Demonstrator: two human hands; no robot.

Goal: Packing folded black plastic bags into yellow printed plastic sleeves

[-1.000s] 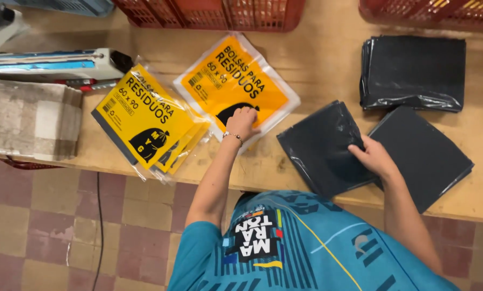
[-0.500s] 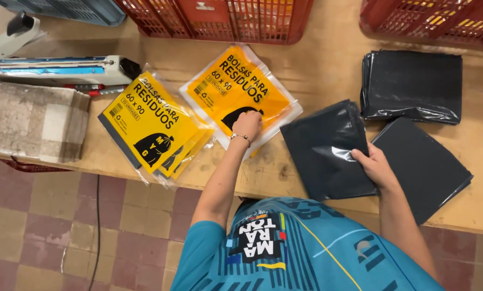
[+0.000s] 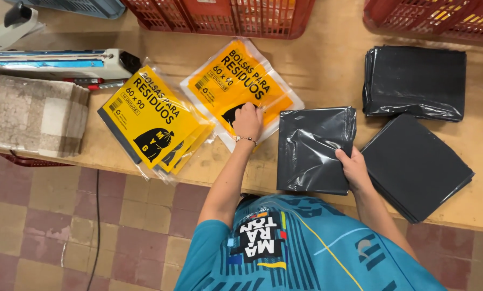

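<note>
The person's left hand (image 3: 247, 119) rests on an orange plastic sleeve (image 3: 240, 86) lying flat on the wooden table (image 3: 327, 64), fingers curled together and pinching its near edge, while the right hand (image 3: 352, 168) grips the right side of a folded black bag (image 3: 314, 148), thumb on top and the other fingers hidden beneath it. That bag lies near the table's front edge, between the orange sleeve and a flat stack of black bags (image 3: 416, 164). A fan of yellow sleeves (image 3: 155, 124) sits left of the orange one, a second black stack (image 3: 414, 81) farther back, red crates (image 3: 225, 16) behind.
</note>
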